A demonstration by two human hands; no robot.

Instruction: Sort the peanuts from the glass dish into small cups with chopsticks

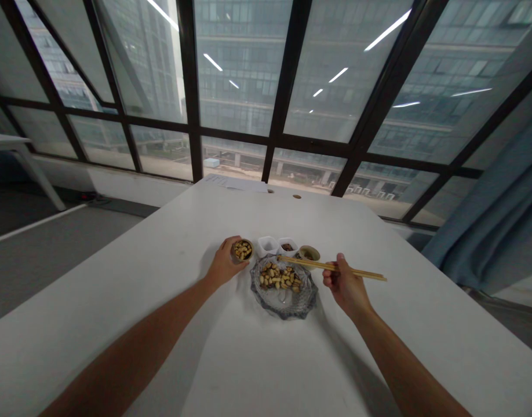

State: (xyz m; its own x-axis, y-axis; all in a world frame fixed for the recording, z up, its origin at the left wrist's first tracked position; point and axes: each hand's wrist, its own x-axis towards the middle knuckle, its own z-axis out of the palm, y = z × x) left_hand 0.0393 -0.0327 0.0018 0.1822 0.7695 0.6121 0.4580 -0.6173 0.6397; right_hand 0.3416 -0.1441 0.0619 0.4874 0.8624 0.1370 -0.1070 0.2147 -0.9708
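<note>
My left hand (225,263) is closed around a small round cup (242,260) filled with pistachio-like nuts. In my right hand (345,284) is a pair of wooden chopsticks (365,273), pointing left. Their tips are over the far rim of a clear scalloped glass bowl (285,304), close to a white cup. More of the nuts (277,277) lie in the bowl's far half. Behind the bowl stand a white cup (266,245), another white cup (287,243) with dark bits inside, and a brownish round cup (310,253). Whether the tips hold anything is too small to tell.
The white table (161,289) reaches to a large window wall. Papers (235,184) lie at its far edge, near a round cable hole cover (297,197). A blue curtain (487,208) hangs on the right; another table (7,140) stands at far left.
</note>
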